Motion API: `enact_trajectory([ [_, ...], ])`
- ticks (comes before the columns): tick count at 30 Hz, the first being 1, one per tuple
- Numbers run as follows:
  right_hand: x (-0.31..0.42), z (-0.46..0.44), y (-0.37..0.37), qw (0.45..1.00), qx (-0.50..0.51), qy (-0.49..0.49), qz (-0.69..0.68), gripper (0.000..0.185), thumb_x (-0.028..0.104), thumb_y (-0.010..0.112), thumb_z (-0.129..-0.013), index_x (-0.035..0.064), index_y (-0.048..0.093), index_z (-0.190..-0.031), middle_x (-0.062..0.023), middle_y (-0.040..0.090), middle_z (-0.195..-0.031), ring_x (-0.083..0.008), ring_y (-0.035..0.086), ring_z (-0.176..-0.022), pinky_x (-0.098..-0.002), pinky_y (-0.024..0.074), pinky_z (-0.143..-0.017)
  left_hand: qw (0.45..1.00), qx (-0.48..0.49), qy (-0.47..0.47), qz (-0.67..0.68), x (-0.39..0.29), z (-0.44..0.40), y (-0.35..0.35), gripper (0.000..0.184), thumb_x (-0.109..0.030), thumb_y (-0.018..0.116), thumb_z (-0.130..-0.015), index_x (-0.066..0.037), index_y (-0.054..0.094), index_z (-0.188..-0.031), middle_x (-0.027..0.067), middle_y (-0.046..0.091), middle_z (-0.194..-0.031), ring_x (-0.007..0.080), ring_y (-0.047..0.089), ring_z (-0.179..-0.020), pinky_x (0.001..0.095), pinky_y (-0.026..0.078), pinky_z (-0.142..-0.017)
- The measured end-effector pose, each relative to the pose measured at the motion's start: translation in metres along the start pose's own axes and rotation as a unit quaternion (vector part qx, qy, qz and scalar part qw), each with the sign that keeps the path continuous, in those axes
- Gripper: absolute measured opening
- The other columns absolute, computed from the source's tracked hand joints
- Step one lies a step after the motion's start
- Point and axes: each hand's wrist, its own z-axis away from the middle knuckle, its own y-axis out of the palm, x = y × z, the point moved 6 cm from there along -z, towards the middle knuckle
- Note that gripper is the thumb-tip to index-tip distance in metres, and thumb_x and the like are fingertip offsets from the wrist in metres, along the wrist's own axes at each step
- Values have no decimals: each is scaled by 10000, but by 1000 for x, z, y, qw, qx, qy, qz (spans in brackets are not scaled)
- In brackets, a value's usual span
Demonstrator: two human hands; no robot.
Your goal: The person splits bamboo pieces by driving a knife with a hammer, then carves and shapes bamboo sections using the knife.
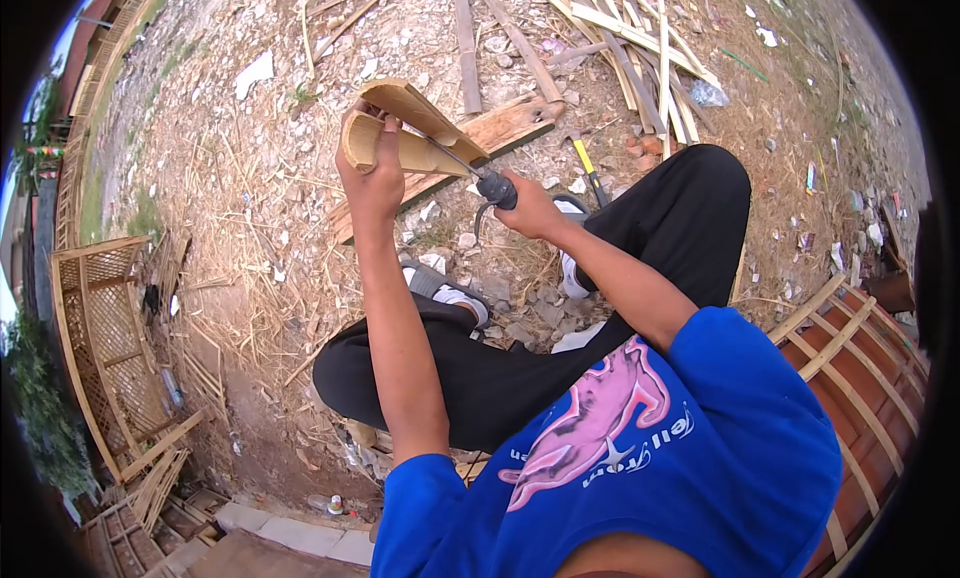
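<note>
Head view: pale tan curved pieces [432, 111] in a V, its wide end clamped in left hand [376, 183], over rough plank [515, 124]; right hand [532, 211] closed round dark-handled tool [496, 190], shaft [452, 157] between pieces

- I'm getting rubble-strewn ground [235, 243] over here, bright in daylight!
- Off left, I see a lattice panel [118, 343], green foliage [45, 418] beside it!
- Down low, I catch pale slabs [300, 535]!

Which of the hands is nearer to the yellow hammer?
Right: the right hand, on the dark handle, is just left of the hammer; the left hand, holding split bamboo, is farther left.
</note>
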Motion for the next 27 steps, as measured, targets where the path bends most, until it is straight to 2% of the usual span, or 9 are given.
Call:
enact_trajectory([
  [3,-2,3,-6,1000,15,18,-11,439,139,679,-723,37,602,-1144,-231,678,-963,-417,653,-919,-445,510,-812,999,25,3,-47,-4,1,16,291,-25,586,-949,58,576,-1227,101,667,-1099,152,627,-982,281,489,-859],
  [6,7,17,-9,997,16,51,-63,455,139,676,-713,33,604,-1150,-219,671,-968,-392,644,-922,-424,495,-845,996,43,29,-75,-9,5,37,261,-4,555,-950,50,595,-1202,97,672,-1032,133,621,-950,278,487,-835],
  [8,11,19,-16,997,12,62,-46,448,145,673,-708,29,606,-1136,-196,672,-954,-368,642,-901,-409,490,-844,990,66,39,-121,-12,8,45,267,0,549,-948,46,593,-1207,100,672,-1014,129,621,-937,280,489,-826],
  [12,7,24,-21,996,31,82,-31,405,153,681,-716,28,622,-1097,-175,682,-944,-345,650,-893,-402,493,-835,997,45,28,-63,-11,13,46,301,-40,627,-925,45,583,-1210,99,669,-993,132,621,-915,285,496,-811],
  [18,8,18,-19,995,58,79,-28,439,179,720,-700,26,630,-1101,-161,686,-936,-298,645,-855,-379,494,-824,1000,11,12,-5,-3,21,37,456,-146,742,-880,24,545,-1254,89,635,-1067,146,603,-968,279,488,-839],
  [19,7,18,-17,994,65,78,-39,449,184,728,-695,22,631,-1103,-161,685,-935,-295,645,-854,-378,493,-824,1000,24,10,-7,1,21,33,479,-173,724,-874,11,531,-1272,111,622,-1110,181,599,-1023,315,484,-901],
  [21,-2,17,-9,986,107,110,-70,493,216,764,-687,6,628,-1111,-166,684,-956,-299,655,-878,-381,494,-828,996,31,69,57,-18,20,31,490,-197,691,-870,8,518,-1280,140,624,-1126,214,601,-1050,355,472,-947],
  [23,-2,16,-6,990,76,96,-70,496,234,775,-691,5,627,-1106,-176,683,-977,-310,659,-886,-385,497,-829,983,45,134,114,-39,16,35,527,-245,631,-854,5,488,-1295,194,620,-1166,274,601,-1092,418,437,-1023],
  [27,11,27,-12,998,-34,56,17,510,255,771,-712,2,598,-1121,-227,671,-1022,-396,657,-931,-432,504,-834,979,85,169,70,-43,9,31,527,-335,530,-919,-4,444,-1321,221,598,-1223,277,577,-1144,400,452,-978],
])
